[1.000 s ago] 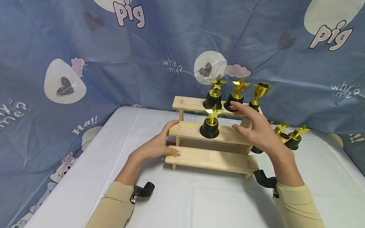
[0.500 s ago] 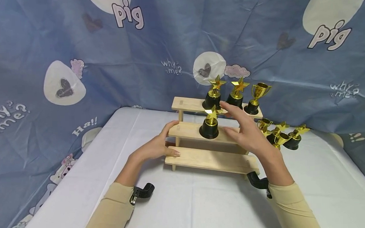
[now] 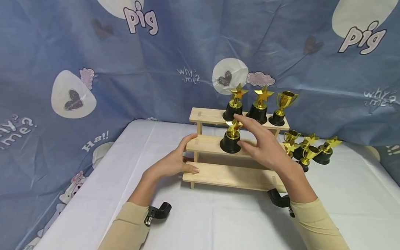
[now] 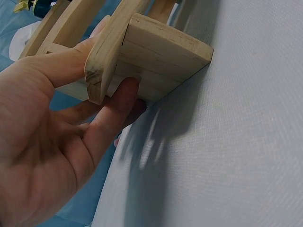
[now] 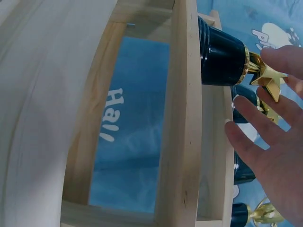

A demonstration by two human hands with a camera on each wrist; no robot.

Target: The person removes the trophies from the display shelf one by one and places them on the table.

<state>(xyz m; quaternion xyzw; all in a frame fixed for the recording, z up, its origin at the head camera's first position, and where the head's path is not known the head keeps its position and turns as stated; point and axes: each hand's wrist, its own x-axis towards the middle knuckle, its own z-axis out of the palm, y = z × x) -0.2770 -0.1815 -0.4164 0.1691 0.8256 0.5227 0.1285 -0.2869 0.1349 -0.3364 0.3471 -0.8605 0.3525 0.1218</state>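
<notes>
A three-tier wooden stand (image 3: 235,175) stands on the white table. My left hand (image 3: 171,161) grips its left end; in the left wrist view the thumb and fingers (image 4: 113,111) lie on either side of a board's end. One gold star trophy (image 3: 231,142) with a black base is upright on the middle tier. My right hand (image 3: 265,146) is just right of it, fingers spread and slightly bent. In the right wrist view the trophy's star (image 5: 269,78) shows between that thumb and the fingers, which are not closed round it.
On the top tier stand two star trophies (image 3: 258,110) and a gold cup trophy (image 3: 280,109). Several more trophies (image 3: 324,152) are grouped on the table right of the stand. A blue printed curtain (image 3: 152,75) hangs behind the table.
My right hand has moved left from the stand's right side to the star trophy on the middle tier. The left hand has kept its grip on the stand.
</notes>
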